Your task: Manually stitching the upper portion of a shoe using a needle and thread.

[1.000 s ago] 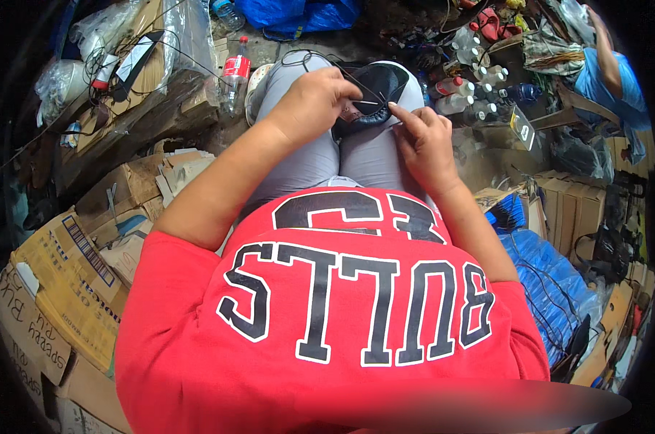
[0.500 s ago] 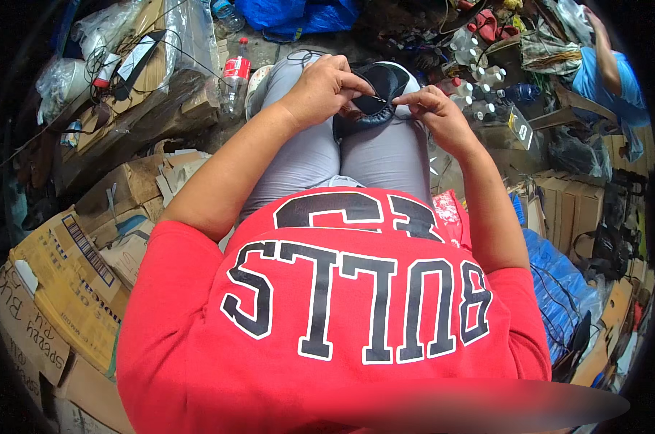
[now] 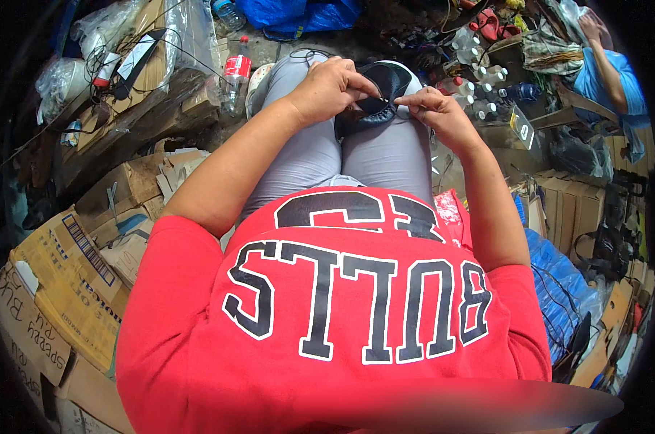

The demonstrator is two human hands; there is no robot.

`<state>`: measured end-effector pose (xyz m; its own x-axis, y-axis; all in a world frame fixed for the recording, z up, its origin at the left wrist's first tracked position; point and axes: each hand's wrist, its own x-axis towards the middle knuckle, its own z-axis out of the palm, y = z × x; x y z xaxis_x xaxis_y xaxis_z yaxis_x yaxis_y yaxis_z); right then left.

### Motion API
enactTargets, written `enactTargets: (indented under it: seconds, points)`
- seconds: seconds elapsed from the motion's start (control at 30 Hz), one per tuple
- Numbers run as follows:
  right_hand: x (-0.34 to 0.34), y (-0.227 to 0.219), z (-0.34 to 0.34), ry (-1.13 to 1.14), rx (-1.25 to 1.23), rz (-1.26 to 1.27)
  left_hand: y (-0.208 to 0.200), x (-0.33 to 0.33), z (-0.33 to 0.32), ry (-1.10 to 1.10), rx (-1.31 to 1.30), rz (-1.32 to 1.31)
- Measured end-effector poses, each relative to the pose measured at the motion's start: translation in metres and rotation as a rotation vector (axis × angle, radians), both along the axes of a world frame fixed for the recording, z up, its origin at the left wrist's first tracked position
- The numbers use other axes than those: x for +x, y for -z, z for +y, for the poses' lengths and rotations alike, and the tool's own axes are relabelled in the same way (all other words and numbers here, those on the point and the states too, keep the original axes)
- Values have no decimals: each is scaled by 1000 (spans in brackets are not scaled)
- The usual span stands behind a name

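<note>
Across my thighs lies a black, glossy shoe upper (image 3: 377, 116) with a puckered edge. My left hand (image 3: 330, 88) is closed above its left side, thumb and index finger drawn together near a tiny shiny bit over the opening. What these fingers pinch is too small to name. My right hand (image 3: 437, 114) is at the right edge of the upper, its thumb and index fingertips pressed together. Whatever sits between them is hidden. Both forearms reach forward over my lap, and the grey trousers (image 3: 385, 153) lie under the work.
A red-labelled plastic bottle (image 3: 237, 69) stands left of my knees. Several small bottles (image 3: 481, 92) cluster at the right. Flattened cardboard (image 3: 67, 282) is on the left, and blue plastic (image 3: 555, 289) on the right. A person in a blue shirt (image 3: 609, 83) is at the far right.
My left hand has shifted slightly right and down, its fingertips closer to my right hand's. My right hand has barely moved. The other person's arm at the far right has shifted.
</note>
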<state>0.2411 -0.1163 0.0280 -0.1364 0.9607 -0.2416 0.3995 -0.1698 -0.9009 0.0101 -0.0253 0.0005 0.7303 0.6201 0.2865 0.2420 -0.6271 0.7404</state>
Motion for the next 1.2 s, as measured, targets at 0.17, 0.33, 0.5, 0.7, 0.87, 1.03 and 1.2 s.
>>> enactTargets:
  seconds: [0.17,0.33,0.5,0.7,0.87,1.03,1.2]
  points:
    - [0,-2,2,-26,22,5,-11,10,10,98,117,-25]
    - [-5,-11,-7,-95,63,-96,-24,4,-3,100,320,73]
    - [-15,1,-13,195,-80,249,-7,0,-11,-53,-405,1]
    - [-23,12,-11,258,-37,289,1,18,-14,-85,-649,-27]
    - [-26,9,-4,206,153,52,0,24,-8,-29,-551,-17]
    - [2,2,-4,133,276,-63,-7,1,-1,-92,46,2]
    - [-3,6,-14,139,154,81,-26,6,-12,-41,-231,172]
